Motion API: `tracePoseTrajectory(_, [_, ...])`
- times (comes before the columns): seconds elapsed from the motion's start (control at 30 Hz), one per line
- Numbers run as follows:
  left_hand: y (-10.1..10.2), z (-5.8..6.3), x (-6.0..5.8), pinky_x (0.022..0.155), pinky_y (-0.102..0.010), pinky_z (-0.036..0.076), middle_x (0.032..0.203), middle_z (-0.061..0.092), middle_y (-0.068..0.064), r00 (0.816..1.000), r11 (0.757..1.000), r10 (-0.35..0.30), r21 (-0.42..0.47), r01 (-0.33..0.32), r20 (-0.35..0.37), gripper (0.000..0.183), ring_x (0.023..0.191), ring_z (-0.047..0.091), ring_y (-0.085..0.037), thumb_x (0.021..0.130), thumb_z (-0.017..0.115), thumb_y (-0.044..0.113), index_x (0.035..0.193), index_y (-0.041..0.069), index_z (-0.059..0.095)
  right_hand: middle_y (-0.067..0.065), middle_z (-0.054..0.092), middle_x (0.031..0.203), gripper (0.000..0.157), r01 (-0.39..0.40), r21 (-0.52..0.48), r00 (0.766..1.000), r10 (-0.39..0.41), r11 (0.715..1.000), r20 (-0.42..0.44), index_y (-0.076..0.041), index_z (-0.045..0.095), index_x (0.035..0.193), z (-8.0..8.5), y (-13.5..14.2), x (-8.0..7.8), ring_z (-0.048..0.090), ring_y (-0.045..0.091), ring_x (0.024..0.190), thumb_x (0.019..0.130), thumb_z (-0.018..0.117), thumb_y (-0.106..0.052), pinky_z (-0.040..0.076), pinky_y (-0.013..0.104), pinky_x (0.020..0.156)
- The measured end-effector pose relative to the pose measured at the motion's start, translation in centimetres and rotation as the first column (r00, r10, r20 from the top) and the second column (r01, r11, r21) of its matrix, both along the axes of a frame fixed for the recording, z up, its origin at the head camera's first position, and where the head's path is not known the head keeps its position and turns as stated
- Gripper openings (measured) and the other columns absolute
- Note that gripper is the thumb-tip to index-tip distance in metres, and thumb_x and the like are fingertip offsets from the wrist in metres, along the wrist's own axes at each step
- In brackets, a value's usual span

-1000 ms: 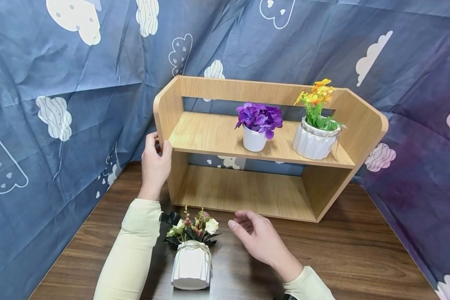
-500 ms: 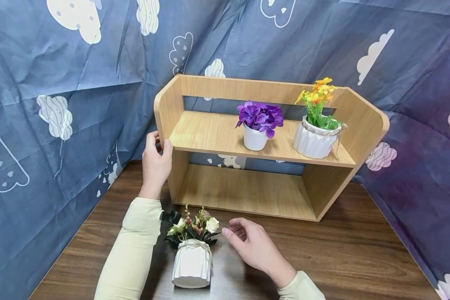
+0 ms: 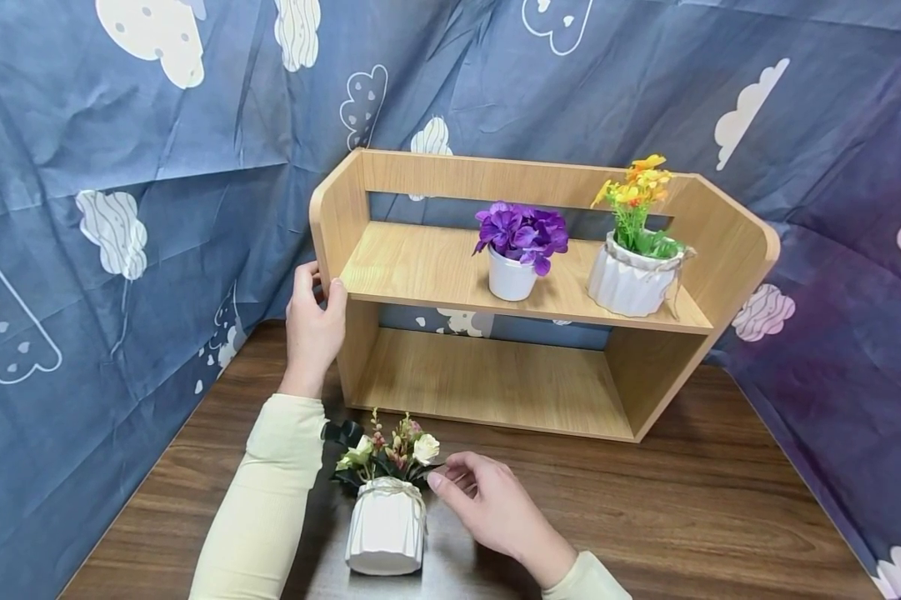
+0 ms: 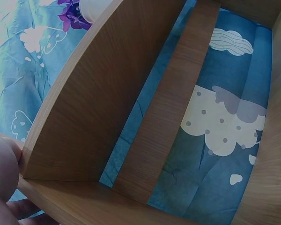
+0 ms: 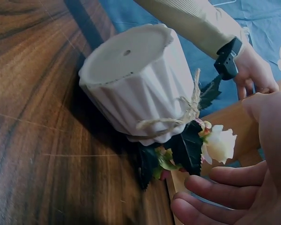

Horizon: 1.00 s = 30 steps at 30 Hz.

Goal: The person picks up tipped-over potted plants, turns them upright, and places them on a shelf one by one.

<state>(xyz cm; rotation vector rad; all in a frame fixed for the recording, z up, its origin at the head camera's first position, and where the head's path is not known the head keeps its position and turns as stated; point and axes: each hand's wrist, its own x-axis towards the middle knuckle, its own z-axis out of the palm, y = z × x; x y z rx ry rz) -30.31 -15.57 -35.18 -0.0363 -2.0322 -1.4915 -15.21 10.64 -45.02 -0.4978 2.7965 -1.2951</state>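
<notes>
My left hand (image 3: 315,333) grips the left side panel of a two-tier wooden shelf (image 3: 420,265), thumb on the front edge and fingers on the outer side. In the left wrist view the thumb (image 4: 3,164) lies against that panel's edge. A white fluted flowerpot (image 3: 386,529) with cream and pink artificial flowers lies on its side on the table, base facing me. In the right wrist view a drain hole shows in the base of the pot (image 5: 131,75), and twine circles its rim. Just right of its flowers, my right hand (image 3: 491,508) hovers with loosely bent fingers, holding nothing.
On the upper tier stand a small white pot with purple flowers (image 3: 521,242) and, farther right, a white fluted pot with yellow-orange flowers (image 3: 633,275). The dark wood table (image 3: 690,500) extends around the shelf. Blue cloud-print cloth (image 3: 195,167) hangs behind and at both sides.
My right hand has moved left and toward me, closer to the lying flowerpot. The left hand keeps its grip on the shelf, and the pots have not moved.
</notes>
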Motion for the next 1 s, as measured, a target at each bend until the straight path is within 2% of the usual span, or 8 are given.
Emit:
tracePoseTrajectory(0.43, [0.0, -0.1, -0.1, 0.105, -0.060, 0.056, 0.143, 0.063, -0.021, 1.000, 1.000, -0.008, 0.005, 0.008, -0.006, 0.042, 0.126, 0.065, -0.039, 0.107, 0.054, 0.027, 0.146, 0.010, 0.053, 0.000, 0.076, 0.096, 0.052, -0.031, 0.022, 0.999, 0.031, 0.999, 0.013, -0.003, 0.074, 0.118, -0.9, -0.9, 0.4, 0.068, 0.009, 0.089, 0.104, 0.065, -0.052, 0.055, 0.027, 0.076])
tracePoseTrajectory(0.67, [-0.1, -0.1, -0.2, 0.105, -0.058, 0.056, 0.142, 0.064, -0.021, 1.000, 1.000, -0.005, 0.012, 0.005, -0.003, 0.042, 0.126, 0.065, -0.038, 0.107, 0.054, 0.025, 0.146, 0.008, 0.053, -0.004, 0.074, 0.091, 0.056, -0.027, 0.049, 0.999, 0.026, 0.998, 0.037, -0.005, 0.074, 0.117, -1.5, -1.6, 0.6, 0.065, 0.002, 0.084, 0.104, 0.062, -0.058, 0.053, 0.026, 0.073])
tracePoseTrajectory(1.0, [-0.1, -0.1, -0.2, 0.106, -0.058, 0.055, 0.142, 0.064, -0.021, 1.000, 1.000, -0.001, 0.012, 0.001, -0.003, 0.042, 0.126, 0.065, -0.038, 0.107, 0.054, 0.025, 0.145, 0.008, 0.053, -0.003, 0.072, 0.090, 0.055, -0.049, 0.022, 0.996, 0.047, 0.999, 0.082, -0.003, 0.073, 0.114, -2.2, -2.4, 1.1, 0.062, 0.003, 0.083, 0.103, 0.064, -0.056, 0.054, 0.027, 0.075])
